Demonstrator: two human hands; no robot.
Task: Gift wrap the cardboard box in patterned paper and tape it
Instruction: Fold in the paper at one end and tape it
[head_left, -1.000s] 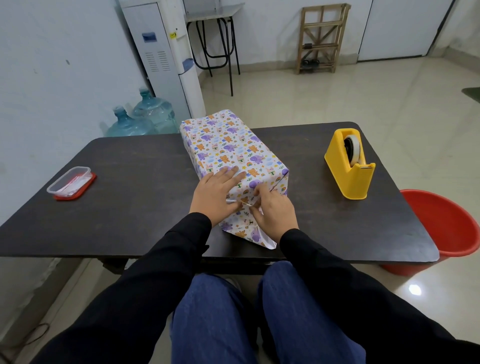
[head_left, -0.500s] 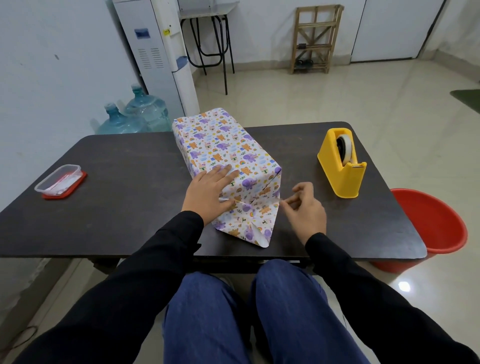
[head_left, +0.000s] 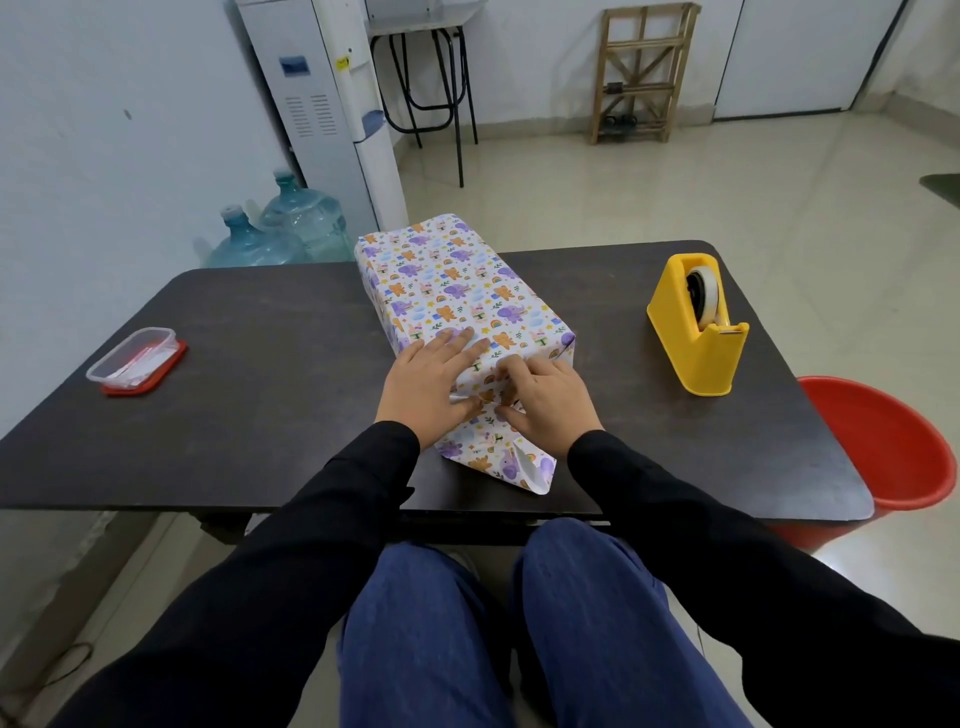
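Your two hands met on the near end of the box (head_left: 457, 291), which lay lengthwise at the middle of the table (head_left: 260, 364), already covered in paper (head_left: 498, 460) printed with small animals. Your hands hid the fold beneath them, so the state of the near end could not be made out. Your left hand (head_left: 426, 389) lay flat with straight fingers, pressing down on the top of the box. Your right hand (head_left: 550, 400) sat just beside it, fingers bent, tips on the paper at the box's near edge. Whether it pinched anything could not be told. A loose flap of paper stuck out below your hands toward you, its white underside showing at the tip. No tape could be seen on the paper.

The table was dark and matte with rounded corners. A yellow dispenser (head_left: 698, 325) stood well to the right of the box, with a roll in it. A clear tub (head_left: 137, 358) on a red lid sat near the left edge, its contents unclear.

A red bucket (head_left: 883, 447) stood on the floor by the table's right end, partly hidden by it. Beyond the table were two blue bottles (head_left: 291, 223), a white cooler (head_left: 322, 104) cut off at the top, a stool (head_left: 431, 78) and a wooden rack (head_left: 641, 73).
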